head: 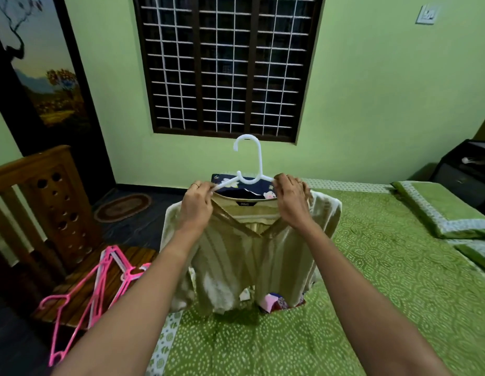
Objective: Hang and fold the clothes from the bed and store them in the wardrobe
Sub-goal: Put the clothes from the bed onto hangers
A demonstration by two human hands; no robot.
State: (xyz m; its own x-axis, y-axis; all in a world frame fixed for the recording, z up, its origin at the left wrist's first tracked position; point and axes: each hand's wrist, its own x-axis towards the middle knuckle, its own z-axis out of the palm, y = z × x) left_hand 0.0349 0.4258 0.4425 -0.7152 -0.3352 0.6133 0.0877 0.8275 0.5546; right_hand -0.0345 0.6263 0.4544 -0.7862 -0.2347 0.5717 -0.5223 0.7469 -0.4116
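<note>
Left hand (195, 202), right hand (290, 198) each pinch beige top (246, 256) shoulder over white hanger (249, 169).

The hanger (260, 161) is white, and the top (236, 267) on it is cream with pale vertical stripes and a golden band along the neckline; behind its collar shows a navy cloth (249, 189) printed with white and pink flowers. The bedspread (371, 294) is leaf green, covered in rings of small white dots, and the pillow (437, 210) at the far right is the same green with a white-patterned border. At the near left the loose hangers (111, 252) are pink, the wall (371, 104) is light green, and the window (199, 77) has a dark brown frame with a white grid.
</note>
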